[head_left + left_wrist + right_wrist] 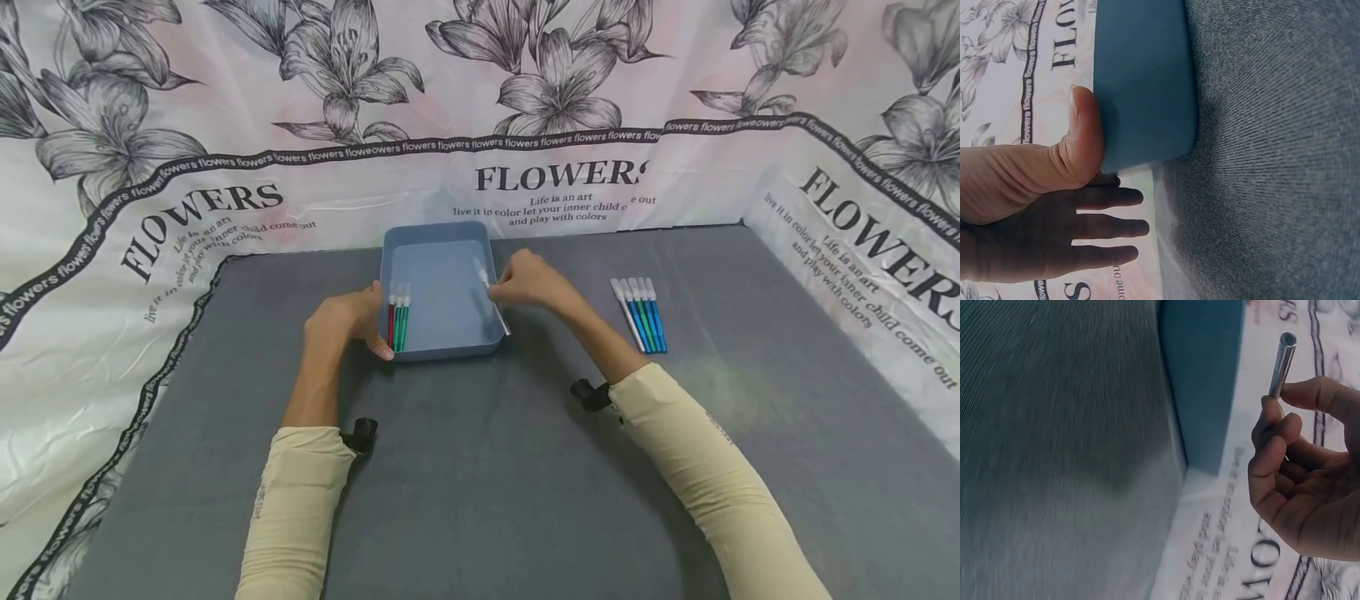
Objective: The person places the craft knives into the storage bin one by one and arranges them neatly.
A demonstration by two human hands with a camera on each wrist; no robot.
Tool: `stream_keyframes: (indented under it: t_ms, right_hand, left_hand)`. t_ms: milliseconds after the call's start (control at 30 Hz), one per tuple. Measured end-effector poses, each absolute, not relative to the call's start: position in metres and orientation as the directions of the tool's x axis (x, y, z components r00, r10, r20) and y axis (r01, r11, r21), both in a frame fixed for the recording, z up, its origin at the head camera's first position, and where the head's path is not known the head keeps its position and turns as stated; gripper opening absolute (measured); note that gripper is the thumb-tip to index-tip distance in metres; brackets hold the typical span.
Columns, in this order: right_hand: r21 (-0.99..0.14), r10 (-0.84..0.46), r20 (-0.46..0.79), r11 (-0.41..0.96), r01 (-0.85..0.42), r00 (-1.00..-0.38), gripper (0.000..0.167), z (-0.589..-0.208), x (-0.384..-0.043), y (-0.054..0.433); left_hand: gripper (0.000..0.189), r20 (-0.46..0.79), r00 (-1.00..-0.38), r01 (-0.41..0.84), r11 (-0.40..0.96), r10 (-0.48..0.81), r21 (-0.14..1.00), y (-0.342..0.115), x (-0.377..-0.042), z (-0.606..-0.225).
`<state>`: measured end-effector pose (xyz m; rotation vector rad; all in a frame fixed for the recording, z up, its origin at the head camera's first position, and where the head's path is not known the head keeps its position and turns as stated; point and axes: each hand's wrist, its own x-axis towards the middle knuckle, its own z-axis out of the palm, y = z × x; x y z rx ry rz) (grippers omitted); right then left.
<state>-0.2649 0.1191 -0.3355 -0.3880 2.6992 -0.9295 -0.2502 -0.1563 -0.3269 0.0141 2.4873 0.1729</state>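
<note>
A blue-grey tray (442, 354) lies on the table, with a red marker (391, 325) and green markers (402, 323) side by side along its left wall. My left hand (341, 321) is at the tray's near left corner. In the left wrist view its thumb (1084, 134) rests against the tray's rim, while the other fingers stretch out straight. Over the tray's right wall, my right hand (531, 279) pinches a silver-grey marker (501, 317) between thumb and curled fingers. The marker's pale cap points into the tray. Its barrel end (1284, 359) sticks out from the fingertips in the right wrist view.
To the right of the tray lies a row of several markers (643, 321), blue, green and one pale, with whitish caps. A flower-printed cloth (555, 179) hangs behind the grey table (465, 483) and along both sides.
</note>
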Motion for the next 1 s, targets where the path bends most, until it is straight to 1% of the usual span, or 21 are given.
stream_keyframes:
  t_ms: [200, 333, 500, 667, 833, 1000]
  right_hand:
    - [-0.646, -0.38, -0.154, 0.737, -0.198, -0.912, 0.047, -0.344, -0.269, 0.088]
    - [-0.659, -0.396, -0.162, 0.725, -0.2, -0.904, 0.052, -0.351, -0.273, 0.064]
    - [-0.648, -0.334, -0.19, 0.749, -0.137, -0.923, 0.051, -0.363, -0.276, 0.038]
    - [-0.653, -0.273, -0.201, 0.753, -0.079, -0.941, 0.046, -0.374, -0.275, 0.018]
    - [-0.646, -0.275, -0.21, 0.759, -0.078, -0.938, 0.042, -0.38, -0.272, 0.006]
    - [-0.615, -0.271, -0.224, 0.785, -0.08, -0.936, 0.04, -0.379, -0.272, -0.002]
  left_hand:
    - [0.138, -0.601, -0.797, -0.011, 0.993, 0.061, 0.116, -0.155, -0.251, -0.327]
    - [0.137, -0.592, -0.804, -0.017, 0.993, 0.056, 0.117, -0.154, -0.252, -0.327]
    - [0.136, -0.59, -0.805, 0.0, 0.994, 0.066, 0.111, -0.153, -0.252, -0.327]
    - [0.138, -0.599, -0.798, -0.009, 0.994, 0.059, 0.11, -0.155, -0.253, -0.327]
    - [0.139, -0.604, -0.796, -0.023, 0.993, 0.051, 0.114, -0.155, -0.254, -0.328]
    - [0.136, -0.586, -0.807, 0.008, 0.994, 0.072, 0.112, -0.155, -0.252, -0.327]
